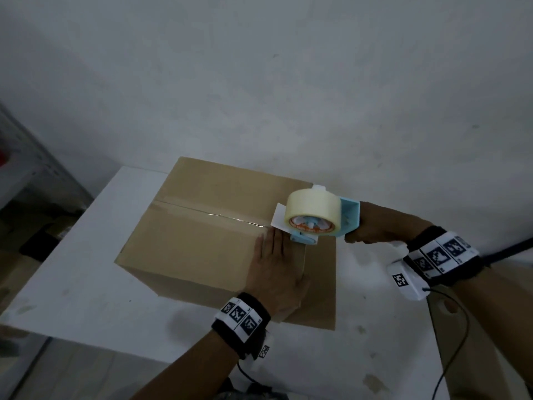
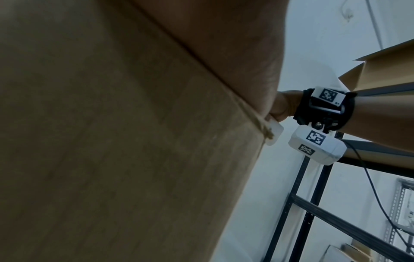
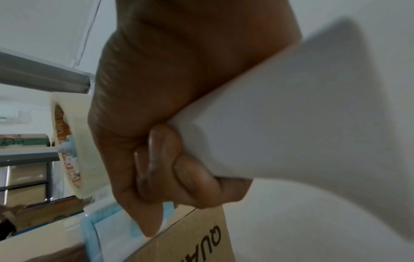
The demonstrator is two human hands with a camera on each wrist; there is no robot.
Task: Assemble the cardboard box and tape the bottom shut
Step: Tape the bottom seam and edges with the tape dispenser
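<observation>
The brown cardboard box [image 1: 202, 241] sat on the white table with its flaps folded shut on top. A strip of clear tape [image 1: 213, 215] ran along the centre seam. The blue tape dispenser [image 1: 323, 217], carrying a pale roll, rested at the seam's right end.

The head view looks down and forward from above the white surface [image 1: 72, 269], taking in the whole cardboard box [image 1: 202, 226] at mid-frame, with bare wall filling the upper half. The left wrist view sits almost against the box [image 2: 112, 141], looking up along its side, which fills the left of the frame. The right wrist view looks up from under the right hand [image 3: 168, 106], very near it. All three views share the box and the tape dispenser [image 1: 323, 217].
</observation>
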